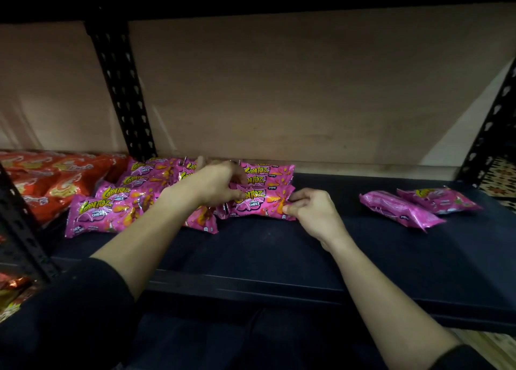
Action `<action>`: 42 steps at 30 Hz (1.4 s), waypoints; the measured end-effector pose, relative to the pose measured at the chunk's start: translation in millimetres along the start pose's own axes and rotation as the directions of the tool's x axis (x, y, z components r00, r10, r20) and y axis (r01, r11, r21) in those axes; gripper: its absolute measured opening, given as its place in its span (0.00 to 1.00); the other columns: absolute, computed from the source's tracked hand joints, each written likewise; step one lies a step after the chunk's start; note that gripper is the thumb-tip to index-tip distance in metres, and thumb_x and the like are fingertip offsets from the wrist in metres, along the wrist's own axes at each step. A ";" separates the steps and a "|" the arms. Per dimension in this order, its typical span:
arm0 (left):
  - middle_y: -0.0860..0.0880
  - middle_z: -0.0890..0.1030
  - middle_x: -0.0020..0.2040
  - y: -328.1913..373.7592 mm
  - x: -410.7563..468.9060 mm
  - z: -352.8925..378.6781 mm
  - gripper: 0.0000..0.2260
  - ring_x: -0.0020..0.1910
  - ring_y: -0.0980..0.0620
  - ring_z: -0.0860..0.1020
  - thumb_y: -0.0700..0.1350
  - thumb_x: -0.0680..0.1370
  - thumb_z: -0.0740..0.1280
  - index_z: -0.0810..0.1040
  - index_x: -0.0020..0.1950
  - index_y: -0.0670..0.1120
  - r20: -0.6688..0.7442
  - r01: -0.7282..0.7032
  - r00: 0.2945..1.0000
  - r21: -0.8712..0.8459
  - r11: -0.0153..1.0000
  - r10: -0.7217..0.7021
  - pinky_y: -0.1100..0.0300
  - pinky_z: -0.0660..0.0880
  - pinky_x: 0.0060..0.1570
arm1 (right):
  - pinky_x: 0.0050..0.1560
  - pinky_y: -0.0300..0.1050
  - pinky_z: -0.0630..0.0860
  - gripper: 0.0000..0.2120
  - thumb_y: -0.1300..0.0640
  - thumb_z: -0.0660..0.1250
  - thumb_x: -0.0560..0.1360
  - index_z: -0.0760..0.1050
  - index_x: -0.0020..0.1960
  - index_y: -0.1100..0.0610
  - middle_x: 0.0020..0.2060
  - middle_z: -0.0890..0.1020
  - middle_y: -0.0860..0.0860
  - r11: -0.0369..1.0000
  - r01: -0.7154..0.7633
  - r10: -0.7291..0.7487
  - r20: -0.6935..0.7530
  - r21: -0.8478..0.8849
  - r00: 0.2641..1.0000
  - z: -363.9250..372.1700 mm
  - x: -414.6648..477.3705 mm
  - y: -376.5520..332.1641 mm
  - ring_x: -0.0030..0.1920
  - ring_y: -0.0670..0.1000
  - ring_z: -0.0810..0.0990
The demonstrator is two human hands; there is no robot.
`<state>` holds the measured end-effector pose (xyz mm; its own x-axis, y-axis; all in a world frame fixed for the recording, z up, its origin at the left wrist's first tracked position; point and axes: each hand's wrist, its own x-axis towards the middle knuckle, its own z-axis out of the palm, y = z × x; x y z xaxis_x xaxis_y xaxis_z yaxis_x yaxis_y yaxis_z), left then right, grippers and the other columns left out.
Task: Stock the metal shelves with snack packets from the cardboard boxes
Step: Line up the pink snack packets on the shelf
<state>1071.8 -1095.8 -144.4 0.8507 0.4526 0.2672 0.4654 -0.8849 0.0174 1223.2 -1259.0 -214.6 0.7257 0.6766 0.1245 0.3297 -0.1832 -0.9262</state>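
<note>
Far left: orange packets (50, 182) heaped on the dark shelf (279, 252). Just beside them, a pile of pink packets (92, 213), overlapping. Next, left hand (215, 185) curled over the front packet (259, 202), gripping its left end; right hand (310, 210) pinching its right edge between thumb and fingers. Flat on the shelf, touching the pile. Well apart rightward, two loose packets (402, 209), touching.
</note>
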 end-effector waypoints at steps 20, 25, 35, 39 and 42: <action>0.52 0.76 0.65 -2.9 -6.0 9.9 0.15 0.66 0.50 0.73 0.53 0.75 0.71 0.80 0.60 0.51 -0.150 -0.078 0.987 -0.099 0.992 0.062 0.53 0.59 0.66 | 0.46 0.39 0.75 0.16 0.59 0.77 0.71 0.80 0.58 0.58 0.39 0.84 0.49 1.000 -0.007 0.007 0.006 -0.024 1.000 -1.4 -3.3 1.5 0.43 0.47 0.82; 0.52 0.76 0.64 8.1 -17.2 7.1 0.11 0.64 0.50 0.74 0.51 0.76 0.71 0.81 0.57 0.50 -0.288 -0.116 0.956 -0.198 0.973 0.055 0.48 0.64 0.67 | 0.52 0.42 0.78 0.16 0.58 0.76 0.71 0.80 0.58 0.56 0.42 0.85 0.48 1.000 -0.006 0.006 0.005 0.009 1.000 -7.1 -8.6 0.0 0.47 0.46 0.83; 0.54 0.80 0.54 63.4 -61.3 40.2 0.07 0.51 0.61 0.77 0.42 0.76 0.72 0.82 0.53 0.46 -0.311 -0.236 0.948 -0.556 0.797 0.064 0.78 0.67 0.48 | 0.59 0.47 0.73 0.13 0.58 0.73 0.74 0.81 0.57 0.56 0.52 0.82 0.56 0.859 0.181 -0.318 -0.221 -0.480 0.922 -80.8 -34.6 5.8 0.55 0.56 0.79; 0.56 0.81 0.53 74.0 -71.4 60.4 0.07 0.49 0.60 0.79 0.44 0.76 0.72 0.82 0.53 0.51 -0.193 -0.125 0.981 -0.649 0.751 -0.003 0.72 0.70 0.45 | 0.63 0.57 0.67 0.20 0.57 0.73 0.72 0.77 0.63 0.56 0.58 0.77 0.61 0.698 -0.009 -0.294 -0.298 -0.716 0.908 -118.1 -33.1 18.7 0.61 0.65 0.72; 0.58 0.82 0.52 75.5 -72.9 65.0 0.07 0.49 0.61 0.79 0.45 0.76 0.72 0.82 0.53 0.52 -0.165 -0.084 0.986 -0.666 0.741 -0.037 0.71 0.71 0.46 | 0.67 0.57 0.62 0.27 0.58 0.72 0.73 0.70 0.70 0.55 0.64 0.73 0.61 0.570 -0.136 -0.173 -0.280 -0.810 0.944 -127.0 -36.7 27.7 0.65 0.63 0.67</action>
<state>1060.8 -1188.5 -225.1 0.7807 0.4609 0.4221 0.1107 -0.7667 0.6324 1282.4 -1379.5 -199.6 0.7972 0.4710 0.3777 0.5789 -0.7740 -0.2567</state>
